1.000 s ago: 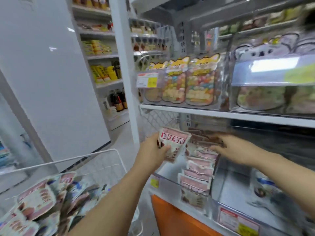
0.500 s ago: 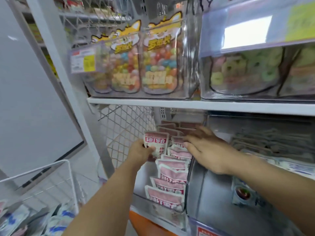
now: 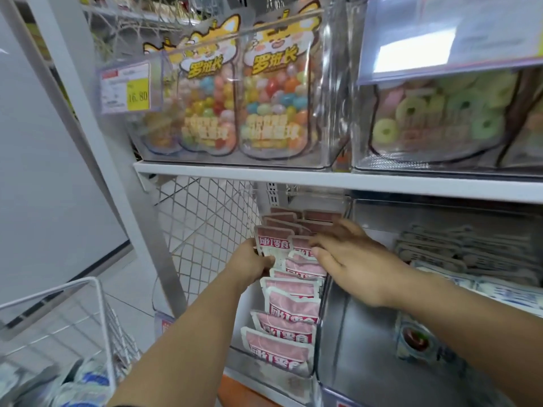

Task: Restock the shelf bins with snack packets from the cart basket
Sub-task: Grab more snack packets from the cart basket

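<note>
I see the left hand point(image 3: 253, 264) gripping a pink snack packet point(image 3: 272, 241), upright at the left side of the clear bin point(image 3: 264, 374) on the lower shelf, touching the row of packets point(image 3: 289, 306). Right hand point(image 3: 352, 264) is flat, fingers straight, pressing the row's rear packets. Cart basket point(image 3: 101, 312) sits low left.

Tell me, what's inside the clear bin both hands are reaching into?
A row of pink snack packets overlaps front to back. The left hand grips one packet at the row's left. The right hand lies flat over the middle packets, hiding them.
</note>
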